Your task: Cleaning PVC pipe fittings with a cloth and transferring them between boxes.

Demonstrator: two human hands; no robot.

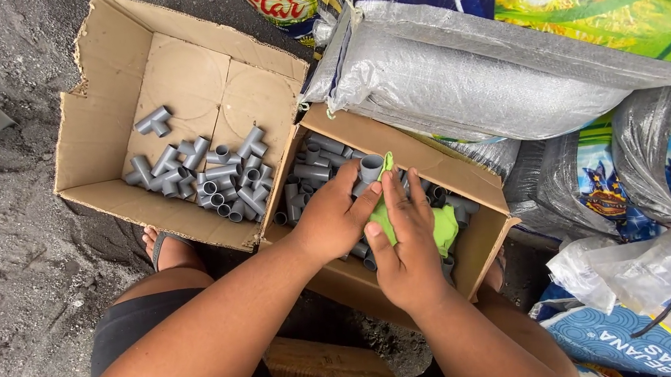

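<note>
We have little room to move: our hands work inside the smaller cardboard box (pixel 479 243), hemmed in by its flaps, with woven sacks (pixel 500 66) pressing against its far side and the larger open box (pixel 100 115) of grey tees just beside its left wall. Our left hand (pixel 337 214) grasps a grey pipe fitting (pixel 370 167), short and tubular, above the smaller box's middle. Our right hand (pixel 406 244) pinches a green cloth (pixel 445 228), which it mostly hides
</note>
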